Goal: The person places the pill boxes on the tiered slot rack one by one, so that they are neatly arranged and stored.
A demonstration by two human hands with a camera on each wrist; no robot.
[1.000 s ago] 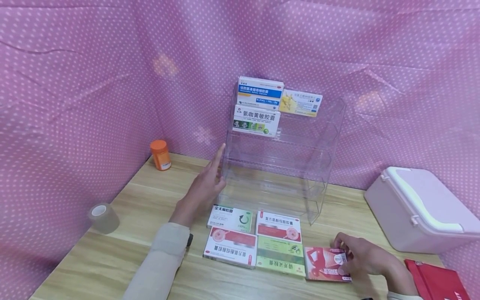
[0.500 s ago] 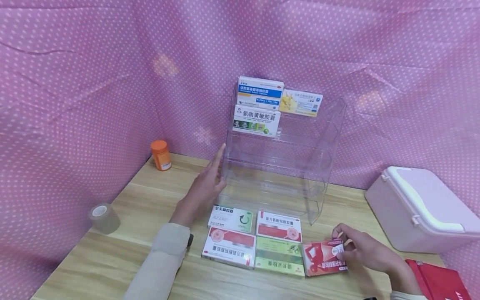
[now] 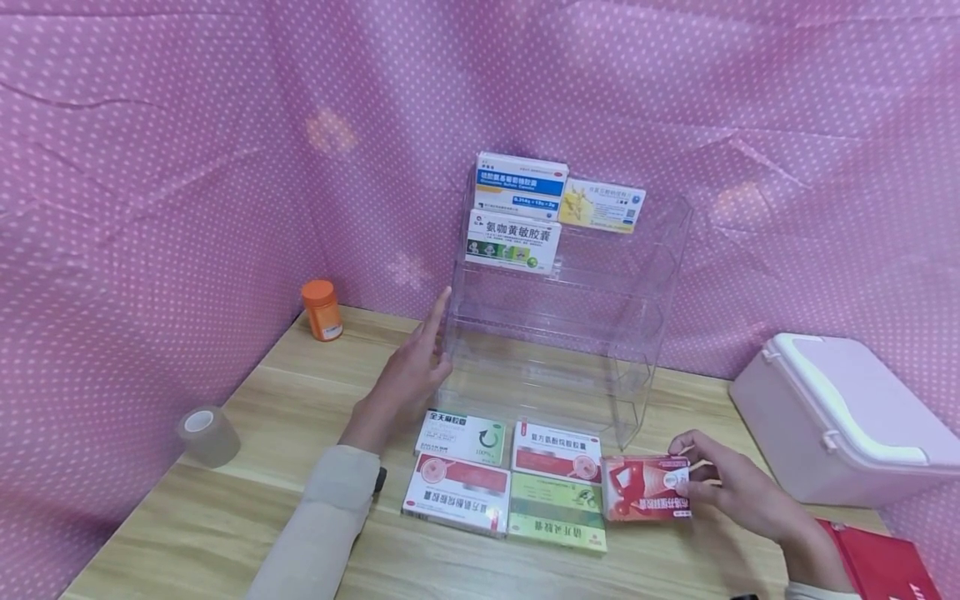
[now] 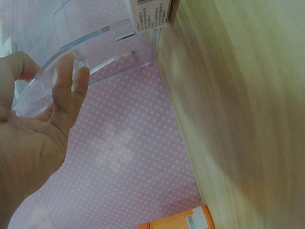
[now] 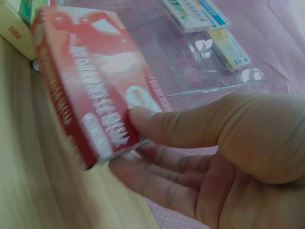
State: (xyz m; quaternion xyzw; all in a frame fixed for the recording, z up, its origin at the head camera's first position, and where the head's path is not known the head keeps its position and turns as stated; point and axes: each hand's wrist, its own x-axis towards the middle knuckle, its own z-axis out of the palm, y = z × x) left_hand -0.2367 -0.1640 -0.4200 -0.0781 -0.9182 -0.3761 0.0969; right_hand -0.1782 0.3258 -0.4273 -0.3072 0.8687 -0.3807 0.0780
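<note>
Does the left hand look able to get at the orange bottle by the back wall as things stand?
Probably yes. The left hand rests open against the clear rack, holding nothing, and only bare table lies between it and the orange bottle.

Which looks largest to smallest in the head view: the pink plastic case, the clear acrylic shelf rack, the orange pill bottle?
1. Clear acrylic shelf rack
2. Pink plastic case, though it sits nearer the camera
3. Orange pill bottle, clearly smallest

Your right hand point(image 3: 731, 492) has pinched the red box point(image 3: 647, 489) by its right end and brought it up off the table point(image 3: 247, 467). A second ago it lay flat beside the green box point(image 3: 558, 510); now it's tipped onto its edge, face toward you, further back.
</note>
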